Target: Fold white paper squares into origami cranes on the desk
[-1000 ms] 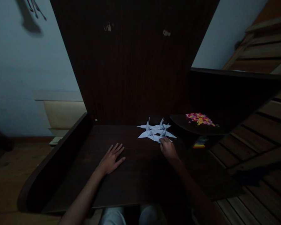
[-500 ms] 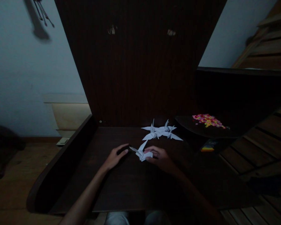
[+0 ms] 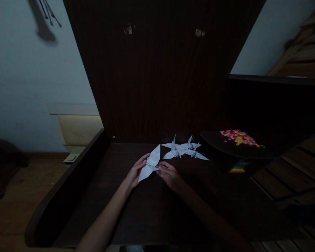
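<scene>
Paper crane [image 3: 150,163] sits between both hands, nearer the back edge of the table [image 3: 152,213] than its front edge. The left hand [image 3: 134,174] grasps its left side; the right hand [image 3: 171,175] pinches its right tip. More folded cranes [image 3: 182,147] lie by the back edge.

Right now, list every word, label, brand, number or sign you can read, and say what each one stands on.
No readable text shows.
Striped item below the small shelf: too small and dark to tell whether it bears print.
Held folded paper: no lettering visible.
Pale marks on the dark panel: no legible letters.
</scene>
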`<state>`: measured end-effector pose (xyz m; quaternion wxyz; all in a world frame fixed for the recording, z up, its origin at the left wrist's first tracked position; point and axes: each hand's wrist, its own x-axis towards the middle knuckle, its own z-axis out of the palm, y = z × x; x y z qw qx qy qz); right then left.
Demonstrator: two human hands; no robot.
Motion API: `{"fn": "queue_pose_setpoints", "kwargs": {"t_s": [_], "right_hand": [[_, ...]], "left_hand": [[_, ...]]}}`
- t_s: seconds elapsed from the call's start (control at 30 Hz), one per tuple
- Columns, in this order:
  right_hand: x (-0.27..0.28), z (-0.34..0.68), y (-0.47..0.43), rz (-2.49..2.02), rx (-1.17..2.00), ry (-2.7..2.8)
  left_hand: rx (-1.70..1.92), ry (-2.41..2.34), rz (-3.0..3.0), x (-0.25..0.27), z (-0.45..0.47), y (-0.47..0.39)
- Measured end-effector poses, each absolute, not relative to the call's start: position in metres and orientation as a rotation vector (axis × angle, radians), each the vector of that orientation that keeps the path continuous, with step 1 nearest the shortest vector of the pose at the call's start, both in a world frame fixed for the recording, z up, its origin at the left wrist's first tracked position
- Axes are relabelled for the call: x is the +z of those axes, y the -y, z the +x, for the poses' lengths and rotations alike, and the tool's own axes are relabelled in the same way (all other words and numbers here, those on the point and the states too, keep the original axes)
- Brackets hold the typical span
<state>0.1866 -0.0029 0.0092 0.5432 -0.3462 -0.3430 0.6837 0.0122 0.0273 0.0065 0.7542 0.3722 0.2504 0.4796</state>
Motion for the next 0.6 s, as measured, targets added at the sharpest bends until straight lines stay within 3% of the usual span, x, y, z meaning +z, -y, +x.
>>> {"fn": "queue_pose_setpoints", "kwargs": {"t_s": [0.6], "right_hand": [[0.008,0.178,-0.016,-0.940,1.531,0.887]], "left_hand": [[1.267,-0.718,0.585,0.006,0.007,-0.035]]}}
